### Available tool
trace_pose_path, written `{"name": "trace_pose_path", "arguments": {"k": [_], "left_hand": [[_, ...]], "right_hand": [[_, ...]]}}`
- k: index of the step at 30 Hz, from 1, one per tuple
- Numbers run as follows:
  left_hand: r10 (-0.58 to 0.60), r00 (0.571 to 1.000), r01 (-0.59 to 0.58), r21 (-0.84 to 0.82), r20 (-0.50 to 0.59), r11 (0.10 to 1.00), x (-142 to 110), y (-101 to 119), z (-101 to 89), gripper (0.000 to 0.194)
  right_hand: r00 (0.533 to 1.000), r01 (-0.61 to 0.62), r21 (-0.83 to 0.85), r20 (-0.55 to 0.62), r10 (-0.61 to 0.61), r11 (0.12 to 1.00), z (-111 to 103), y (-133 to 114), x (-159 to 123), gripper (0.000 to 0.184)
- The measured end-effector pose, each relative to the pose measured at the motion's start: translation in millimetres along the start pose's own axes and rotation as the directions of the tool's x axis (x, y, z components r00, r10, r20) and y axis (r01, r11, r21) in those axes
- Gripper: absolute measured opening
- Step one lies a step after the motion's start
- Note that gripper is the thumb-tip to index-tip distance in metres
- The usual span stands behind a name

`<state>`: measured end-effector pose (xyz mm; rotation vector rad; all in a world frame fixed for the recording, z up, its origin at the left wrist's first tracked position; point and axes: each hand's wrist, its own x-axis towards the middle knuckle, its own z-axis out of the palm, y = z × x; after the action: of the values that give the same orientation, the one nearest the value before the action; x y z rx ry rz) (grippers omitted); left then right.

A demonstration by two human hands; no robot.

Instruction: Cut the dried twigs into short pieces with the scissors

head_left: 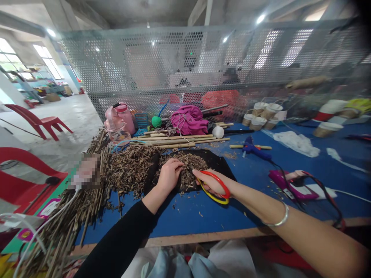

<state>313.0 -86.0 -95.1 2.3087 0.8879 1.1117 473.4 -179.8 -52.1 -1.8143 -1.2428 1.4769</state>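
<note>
My right hand [208, 182] is closed on scissors with red and yellow handles [225, 188]; the blades are hidden at the pile. Opposite it, my left hand [169, 177] has its thumb and fingers drawn together in a pinch; whatever they hold is too small to make out. Both hands are low over a heap of dried brown plant bits [189, 180], which lies on a black cloth [228, 166]. A larger pile of dried brown pieces [130, 166] spreads on the blue table [191, 216] to the left of my left hand.
Long dry stalks [78, 216] lie along the left edge. Behind the heap are sticks [179, 139], a magenta cloth bundle [189, 120] and a pink bottle [126, 116]. A blue glue gun [255, 150], a purple device [290, 186] with cables and paper cups [257, 122] sit at right.
</note>
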Motion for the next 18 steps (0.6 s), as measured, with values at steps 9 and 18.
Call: {"name": "trace_pose_path", "arguments": {"k": [9,18], "left_hand": [[-0.152,0.987,0.151,-0.036,-0.041,0.988,-0.4,2.1,-14.7,0.024],[-0.212,0.973,0.208,0.053,0.091,0.977,-12.1,4.6,-12.9,0.06]], "right_hand": [[0.973,-0.148,0.26,0.213,0.093,0.954,-14.5,-5.4,-21.6,0.066],[0.966,-0.168,0.077,0.212,0.149,0.983,-17.8,0.2,-48.3,0.073]]}}
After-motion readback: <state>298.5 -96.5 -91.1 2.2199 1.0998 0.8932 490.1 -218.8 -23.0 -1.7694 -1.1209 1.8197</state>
